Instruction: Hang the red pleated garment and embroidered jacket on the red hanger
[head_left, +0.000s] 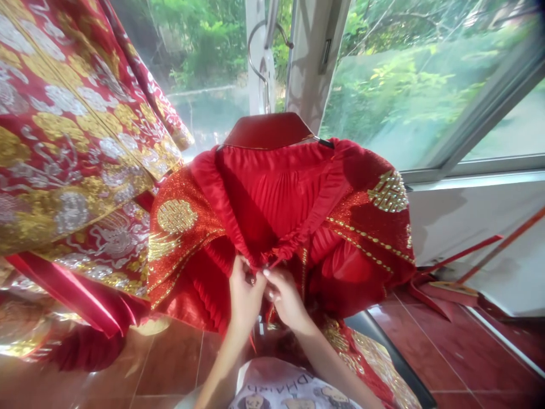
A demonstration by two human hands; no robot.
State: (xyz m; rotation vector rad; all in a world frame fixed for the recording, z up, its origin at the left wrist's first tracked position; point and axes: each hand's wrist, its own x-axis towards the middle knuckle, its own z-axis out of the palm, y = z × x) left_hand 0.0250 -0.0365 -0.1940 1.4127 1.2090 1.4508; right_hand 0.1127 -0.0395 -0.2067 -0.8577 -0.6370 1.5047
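Observation:
A red pleated garment (353, 267) with gold beaded trim and gold emblems on its shoulders hangs in front of me, its gathered neckline spread wide. At the front of that neckline, my left hand (247, 287) has its fingers closed on the red fabric. Beside it my right hand (281, 295) pinches at the same spot, its thumb near the left thumb. Thin red ties (279, 258) show just above the fingers. Exactly what lies between the fingertips is too small to make out.
A metal hanger hook (268, 68) and a red collar-shaped piece (268, 130) stand above the garment. At left hangs a red robe (68, 142) with gold and silver embroidery. Windows (404, 85) are behind. Red strips (434, 289) lie at right over the tiled floor (170, 363).

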